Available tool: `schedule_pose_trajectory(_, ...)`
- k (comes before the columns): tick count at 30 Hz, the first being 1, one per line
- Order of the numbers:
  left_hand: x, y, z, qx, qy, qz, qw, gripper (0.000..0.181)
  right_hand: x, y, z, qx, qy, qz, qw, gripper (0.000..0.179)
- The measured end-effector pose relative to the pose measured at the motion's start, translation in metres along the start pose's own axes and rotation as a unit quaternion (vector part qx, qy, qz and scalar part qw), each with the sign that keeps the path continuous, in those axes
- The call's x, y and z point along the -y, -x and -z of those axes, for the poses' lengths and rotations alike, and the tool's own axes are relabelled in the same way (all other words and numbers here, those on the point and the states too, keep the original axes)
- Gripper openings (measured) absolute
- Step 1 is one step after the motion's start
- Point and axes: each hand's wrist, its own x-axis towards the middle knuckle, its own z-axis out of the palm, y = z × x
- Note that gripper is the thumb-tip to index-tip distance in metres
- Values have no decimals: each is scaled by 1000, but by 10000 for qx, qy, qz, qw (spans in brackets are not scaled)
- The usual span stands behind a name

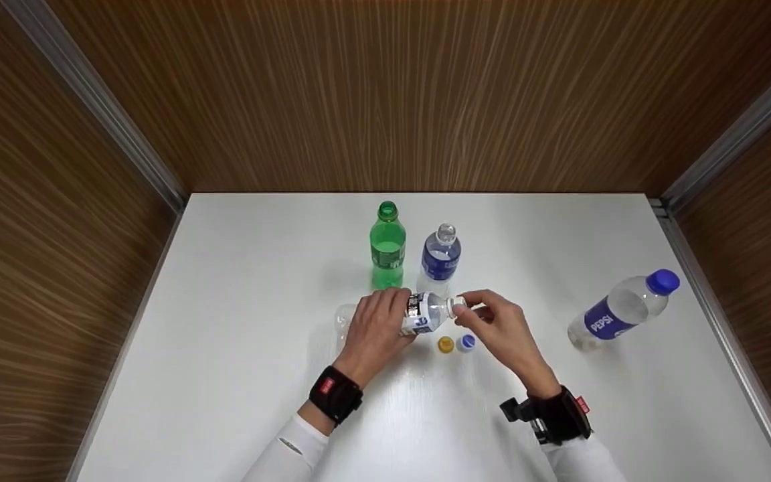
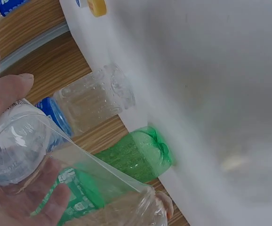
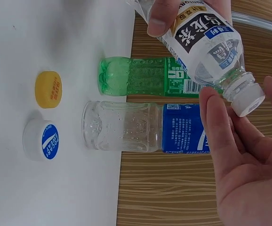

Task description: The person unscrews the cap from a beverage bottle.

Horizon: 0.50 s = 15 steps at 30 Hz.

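Note:
Tilted on its side above the table is a clear plastic bottle [image 1: 419,314] with a white, black and blue label, its neck pointing right. My left hand [image 1: 379,321] grips it around the body. My right hand [image 1: 499,328] holds thumb and fingers around the white cap [image 3: 249,100] on its neck. In the right wrist view the thumb lies close by the neck. Behind the hands stand an uncapped green bottle [image 1: 387,244] and an uncapped clear bottle with a blue label [image 1: 440,258]. The held bottle's base [image 2: 18,146] shows in the left wrist view.
Near my right hand, a yellow cap [image 1: 446,345] and a white-and-blue cap [image 1: 467,343] lie on the white table [image 1: 245,321]. A Pepsi bottle [image 1: 616,311] with a blue cap stands at the right. Wood-grain panels [image 1: 385,94] enclose the back and sides.

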Motion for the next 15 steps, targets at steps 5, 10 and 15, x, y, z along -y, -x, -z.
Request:
schedule_pose_trajectory(5,0,1,0,102,99,51,9999,78,-1,0,-1,-50,-135,86,9999,23)
schedule_pose_trajectory(10,1,2,1,207,284,213,9992,79,-3,0,0,-117,-348,412,9985,27)
schedule_pose_trajectory(15,3,3,2,95,626,369,9973,77,-7,1,1,-227,-172,696,9972,31)
